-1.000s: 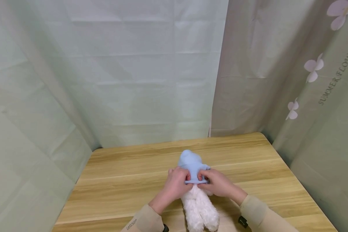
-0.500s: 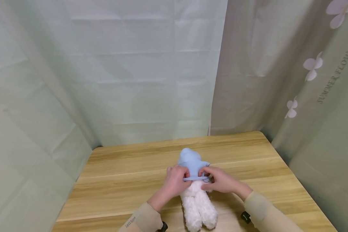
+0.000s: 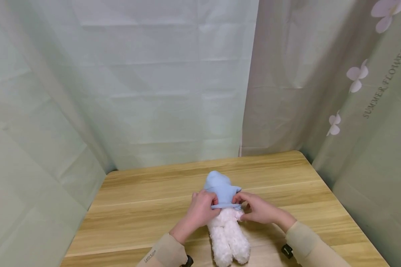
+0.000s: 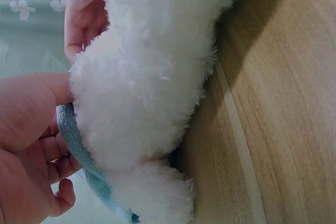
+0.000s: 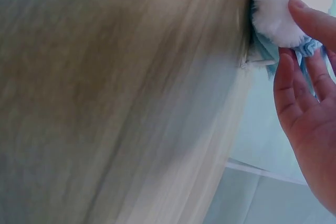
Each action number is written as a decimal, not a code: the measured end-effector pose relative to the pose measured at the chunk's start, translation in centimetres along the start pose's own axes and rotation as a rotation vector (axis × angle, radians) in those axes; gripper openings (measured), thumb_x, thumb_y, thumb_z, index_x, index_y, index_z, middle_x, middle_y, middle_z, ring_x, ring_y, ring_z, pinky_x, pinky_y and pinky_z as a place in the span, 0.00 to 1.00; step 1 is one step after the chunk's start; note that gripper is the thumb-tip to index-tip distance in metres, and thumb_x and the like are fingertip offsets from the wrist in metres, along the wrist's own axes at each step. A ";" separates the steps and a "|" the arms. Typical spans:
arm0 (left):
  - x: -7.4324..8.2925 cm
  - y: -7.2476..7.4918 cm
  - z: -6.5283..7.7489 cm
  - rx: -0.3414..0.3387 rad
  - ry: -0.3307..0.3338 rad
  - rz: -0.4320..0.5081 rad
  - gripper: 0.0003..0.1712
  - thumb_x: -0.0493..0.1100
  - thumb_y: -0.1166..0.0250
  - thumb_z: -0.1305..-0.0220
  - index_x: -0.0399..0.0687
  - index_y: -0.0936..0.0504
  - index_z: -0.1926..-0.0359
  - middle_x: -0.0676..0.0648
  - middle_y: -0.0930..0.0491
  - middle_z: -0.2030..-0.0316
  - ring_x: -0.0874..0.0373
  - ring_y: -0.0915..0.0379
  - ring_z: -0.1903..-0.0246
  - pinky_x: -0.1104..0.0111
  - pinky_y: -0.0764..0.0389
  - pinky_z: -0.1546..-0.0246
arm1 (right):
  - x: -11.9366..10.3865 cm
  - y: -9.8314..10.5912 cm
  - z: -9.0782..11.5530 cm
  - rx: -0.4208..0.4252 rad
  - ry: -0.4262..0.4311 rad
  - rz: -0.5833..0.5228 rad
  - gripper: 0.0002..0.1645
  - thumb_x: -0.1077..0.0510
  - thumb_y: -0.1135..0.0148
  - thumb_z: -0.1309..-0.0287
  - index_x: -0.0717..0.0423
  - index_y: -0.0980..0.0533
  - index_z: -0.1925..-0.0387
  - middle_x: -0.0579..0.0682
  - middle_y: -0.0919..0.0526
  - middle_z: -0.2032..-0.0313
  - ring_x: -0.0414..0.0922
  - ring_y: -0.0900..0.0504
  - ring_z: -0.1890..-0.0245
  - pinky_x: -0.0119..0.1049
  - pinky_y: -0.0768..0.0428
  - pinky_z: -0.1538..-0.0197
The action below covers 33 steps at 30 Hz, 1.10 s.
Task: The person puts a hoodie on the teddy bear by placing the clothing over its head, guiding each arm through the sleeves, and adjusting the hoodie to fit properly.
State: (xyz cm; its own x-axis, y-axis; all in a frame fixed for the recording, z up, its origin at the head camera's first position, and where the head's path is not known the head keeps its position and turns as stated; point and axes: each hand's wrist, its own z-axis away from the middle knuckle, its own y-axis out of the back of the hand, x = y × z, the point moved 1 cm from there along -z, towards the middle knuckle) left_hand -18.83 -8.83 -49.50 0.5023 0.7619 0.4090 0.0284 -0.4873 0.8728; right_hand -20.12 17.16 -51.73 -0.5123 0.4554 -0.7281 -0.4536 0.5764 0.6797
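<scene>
A white plush toy (image 3: 225, 230) lies on the table, its legs toward me. Light blue doll clothing (image 3: 222, 189) covers its upper end, hiding the head. At the near hem, my left hand (image 3: 202, 207) pinches the cloth; in the left wrist view the thumb lies between hem and fur, with curled fingers on the cloth's outer side. My right hand (image 3: 257, 207) is at the hem's right corner. In the right wrist view its thumb (image 5: 310, 17) touches a fluffy paw (image 5: 278, 17), while its fingers reach behind the gathered blue edge (image 5: 308, 47).
The wood-grain table (image 3: 147, 211) extends to both sides of the toy. Pale fabric curtains (image 3: 160, 92) hang behind and beside it, the right one printed with flowers (image 3: 334, 124) and lettering. Dark wrist bands (image 3: 287, 250) show under beige sleeves.
My right hand has let go of the middle of the hem and shifted right to its corner, uncovering the toy's right paw. My left hand keeps its pinch, moving only slightly.
</scene>
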 end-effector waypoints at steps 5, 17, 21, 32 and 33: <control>-0.1 0.0 0.0 0.002 -0.003 0.007 0.18 0.40 0.23 0.46 0.56 0.27 0.77 0.61 0.33 0.80 0.62 0.37 0.71 0.61 0.39 0.62 | -0.1 -0.2 -0.3 0.023 0.006 0.018 0.27 0.58 0.19 0.40 0.45 0.25 0.45 0.40 0.20 0.49 0.45 0.19 0.45 0.40 0.17 0.48; -0.3 -0.3 0.1 0.002 -0.015 0.009 0.18 0.41 0.23 0.46 0.56 0.27 0.77 0.62 0.32 0.80 0.62 0.37 0.71 0.62 0.39 0.63 | 0.1 -0.8 -0.7 0.055 -0.014 -0.001 0.26 0.58 0.18 0.42 0.44 0.26 0.50 0.40 0.21 0.54 0.41 0.21 0.51 0.38 0.19 0.52; -0.4 -0.3 0.1 0.008 -0.016 0.013 0.18 0.41 0.23 0.48 0.56 0.27 0.77 0.62 0.33 0.79 0.62 0.37 0.71 0.62 0.40 0.63 | 0.0 -0.9 -0.7 0.057 -0.015 0.007 0.26 0.57 0.18 0.42 0.44 0.26 0.49 0.39 0.20 0.53 0.41 0.21 0.51 0.38 0.20 0.51; -0.4 -0.5 0.4 0.028 -0.021 0.002 0.17 0.42 0.22 0.48 0.56 0.26 0.76 0.62 0.33 0.79 0.63 0.37 0.71 0.63 0.39 0.63 | -0.2 -1.1 -0.7 0.061 -0.018 0.030 0.26 0.57 0.19 0.41 0.44 0.27 0.49 0.39 0.21 0.54 0.40 0.21 0.51 0.37 0.21 0.51; -0.4 -0.5 0.4 0.027 -0.019 0.005 0.18 0.42 0.22 0.48 0.56 0.26 0.76 0.62 0.33 0.79 0.63 0.37 0.71 0.63 0.39 0.63 | -0.2 -1.1 -0.6 0.059 -0.023 0.031 0.26 0.57 0.19 0.41 0.43 0.27 0.49 0.39 0.21 0.54 0.40 0.21 0.52 0.37 0.21 0.51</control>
State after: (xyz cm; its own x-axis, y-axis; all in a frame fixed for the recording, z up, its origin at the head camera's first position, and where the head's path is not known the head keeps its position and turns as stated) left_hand -18.71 -9.09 -50.22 0.5192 0.7510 0.4079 0.0493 -0.5028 0.8630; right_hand -19.99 16.00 -52.31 -0.5086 0.4888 -0.7088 -0.3934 0.6003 0.6963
